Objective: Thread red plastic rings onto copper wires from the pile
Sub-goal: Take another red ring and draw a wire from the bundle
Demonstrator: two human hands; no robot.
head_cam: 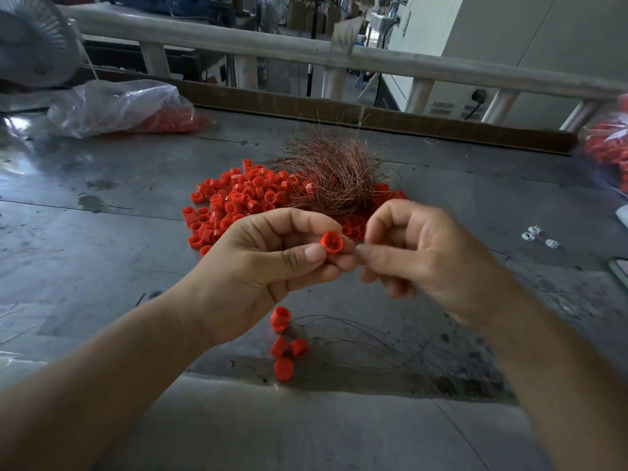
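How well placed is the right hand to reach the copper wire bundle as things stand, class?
Probably yes: the copper wire bundle lies beyond the right hand with nothing between them. Its fingers are pinched together beside the red ring the left hand holds, so it may be busy.

We see bright red round plastic rings [234, 198] at eleven o'clock, a coppery-brown thin-wire tangle [336, 171] at twelve, on a dark-blotched grey metal tabletop [102, 239].

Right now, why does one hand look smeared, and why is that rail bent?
Head view: the right hand is motion-blurred, while the left hand and its red ring are sharp; the wide-angle lens bows the rail; light glares off the plastic bag and table.
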